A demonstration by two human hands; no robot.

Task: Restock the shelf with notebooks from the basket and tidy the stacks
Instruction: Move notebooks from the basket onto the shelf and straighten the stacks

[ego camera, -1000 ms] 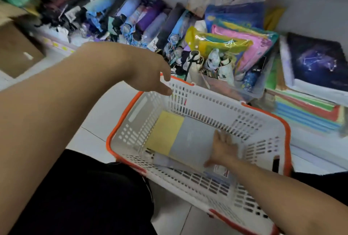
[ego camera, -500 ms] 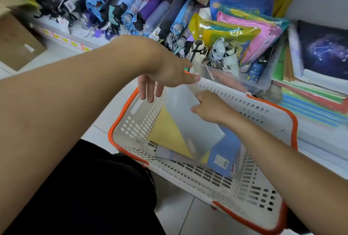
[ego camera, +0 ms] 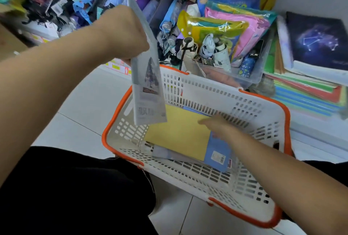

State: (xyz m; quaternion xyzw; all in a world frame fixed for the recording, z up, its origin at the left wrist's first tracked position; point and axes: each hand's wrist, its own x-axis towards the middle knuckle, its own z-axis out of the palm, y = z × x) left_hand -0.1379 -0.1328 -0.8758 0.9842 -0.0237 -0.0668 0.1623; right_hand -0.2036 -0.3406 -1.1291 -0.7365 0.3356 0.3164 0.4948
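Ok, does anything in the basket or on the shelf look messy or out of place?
Yes. In the basket, the yellow notebook lies askew over the blue notebook. The shelf stack beside it is fanned out, edges uneven.

The basket (ego camera: 216, 101) is white perforated plastic with a smooth orange rim, the yellow notebook (ego camera: 178, 133) inside has a matt paper cover, the pouches (ego camera: 226, 25) on the shelf are glossy plastic film, and the floor (ego camera: 90, 102) is smooth tile.
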